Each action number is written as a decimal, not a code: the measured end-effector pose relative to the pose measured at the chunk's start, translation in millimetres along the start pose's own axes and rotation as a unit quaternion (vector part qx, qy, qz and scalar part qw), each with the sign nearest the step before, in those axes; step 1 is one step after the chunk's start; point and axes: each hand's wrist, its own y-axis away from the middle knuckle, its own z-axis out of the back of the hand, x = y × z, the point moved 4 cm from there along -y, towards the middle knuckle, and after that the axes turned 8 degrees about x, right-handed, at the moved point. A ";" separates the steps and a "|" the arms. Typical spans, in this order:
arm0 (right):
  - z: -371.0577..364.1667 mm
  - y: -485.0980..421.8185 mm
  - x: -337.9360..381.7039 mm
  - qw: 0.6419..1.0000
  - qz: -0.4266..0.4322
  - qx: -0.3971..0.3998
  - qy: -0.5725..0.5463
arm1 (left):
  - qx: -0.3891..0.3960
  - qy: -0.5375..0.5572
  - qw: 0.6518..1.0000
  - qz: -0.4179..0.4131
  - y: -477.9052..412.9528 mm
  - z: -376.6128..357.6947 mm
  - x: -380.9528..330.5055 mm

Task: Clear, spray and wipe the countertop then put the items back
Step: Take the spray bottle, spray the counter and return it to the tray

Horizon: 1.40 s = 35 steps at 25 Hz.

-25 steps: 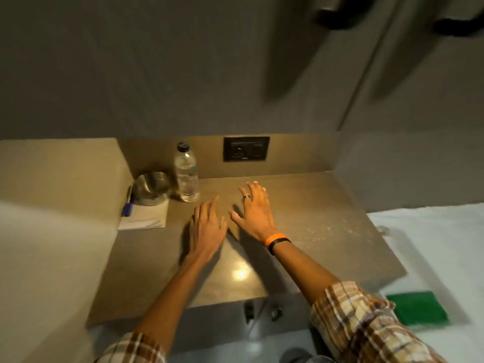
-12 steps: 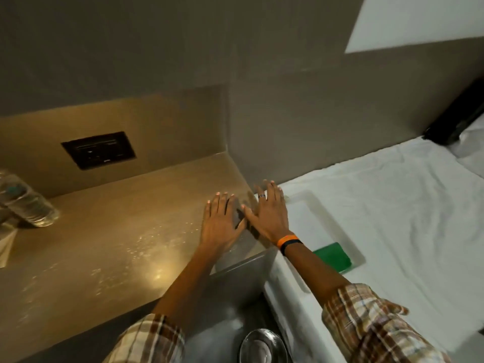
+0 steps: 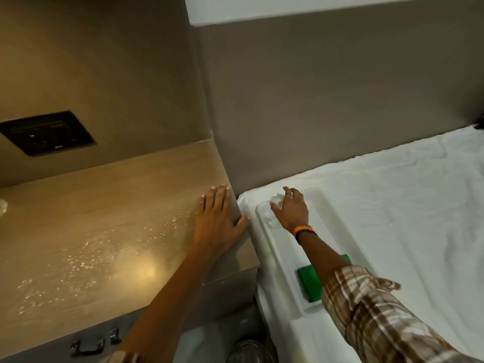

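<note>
The brown countertop (image 3: 104,218) fills the left of the view, with speckles of droplets or crumbs across it. My left hand (image 3: 220,221) lies flat and open on its right edge, thumb over the corner. My right hand (image 3: 290,209) reaches over a white tray (image 3: 272,247) that lies on the bed, fingers apart. Its fingertips are at a small crumpled white thing (image 3: 278,199) at the tray's far end; I cannot tell if they touch it. A green sponge or cloth (image 3: 309,282) sits at the tray's near end, partly under my forearm.
A black socket panel (image 3: 47,132) is set in the backsplash. The edge of a clear bottle (image 3: 2,205) shows at far left. A metal bowl (image 3: 248,351) sits low by the counter's side. White bed sheet (image 3: 392,218) covers the right.
The view has swung right, away from the bottle and bowl. My hands have parted: the right one left the counter for the tray on the bed, the left one stays at the counter's right edge.
</note>
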 end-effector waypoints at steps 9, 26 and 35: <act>-32.1 -31.4 -5.7 0.991 -0.033 -0.053 -0.118 | -0.003 -0.016 1.000 0.001 -2.0 -6.0 1.8; 124.1 212.9 187.0 0.835 0.169 -0.185 -0.491 | -0.025 -0.011 0.999 0.043 113.1 56.7 97.6; -42.4 263.1 345.8 0.948 0.216 -0.077 -0.221 | -0.049 0.020 0.969 0.243 291.3 75.5 365.7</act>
